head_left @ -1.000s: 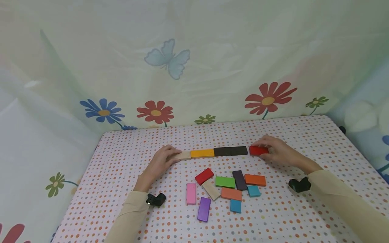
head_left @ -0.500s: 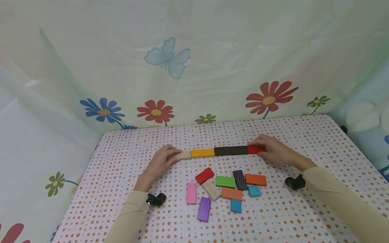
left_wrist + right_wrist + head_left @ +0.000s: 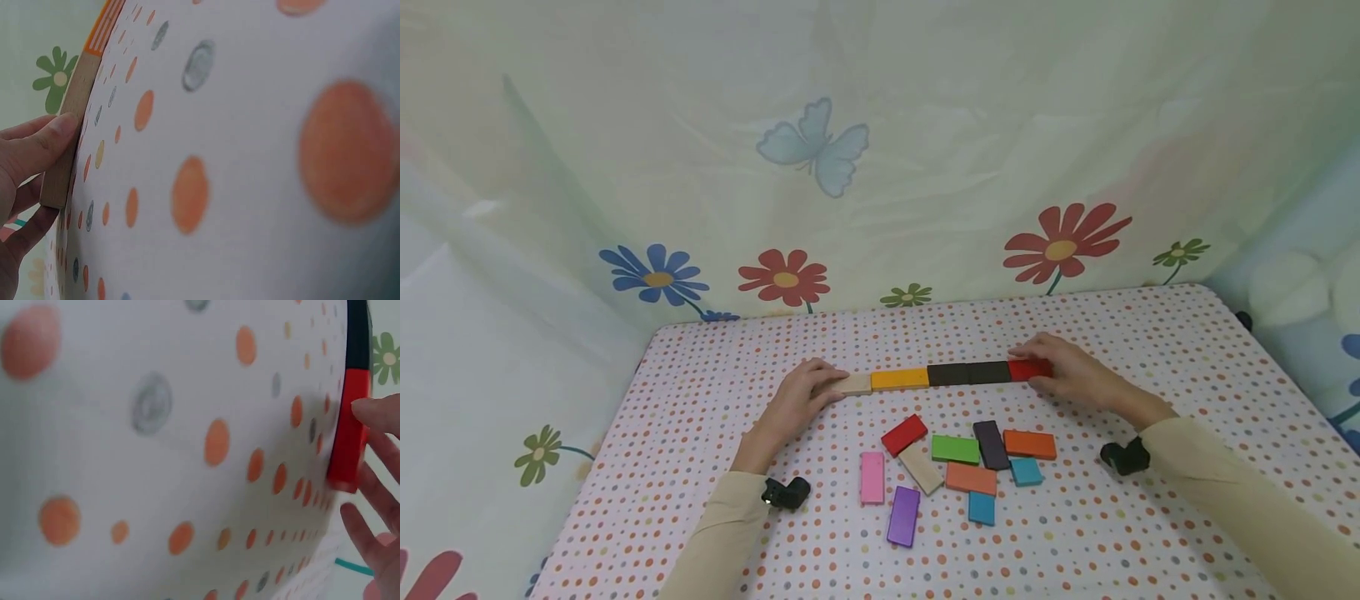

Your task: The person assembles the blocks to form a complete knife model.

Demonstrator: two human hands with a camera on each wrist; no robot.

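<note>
A straight row of flat blocks runs across the table. From left to right it has a plain wooden block [image 3: 856,385], a yellow block [image 3: 899,380], two black blocks [image 3: 968,373] and a red block [image 3: 1025,370]. My left hand [image 3: 796,400] pinches the outer end of the wooden block, whose left part it hides in the head view. In the left wrist view, the thumb [image 3: 61,125] lies along that block's side. At the other end, my right hand [image 3: 1078,377] holds the red block [image 3: 350,434] between thumb and fingers, its inner end meeting the black one.
Nearer the person lie several loose blocks, among them a second red block [image 3: 905,435], a pink one [image 3: 872,478], a purple one [image 3: 903,517], a green one [image 3: 955,449] and an orange one [image 3: 1030,444]. A patterned cloth backdrop [image 3: 925,167] rises behind the dotted table [image 3: 722,358].
My right hand has slid the red block leftward, closing the gap to the black block. My left hand has stayed in place on the wooden block.
</note>
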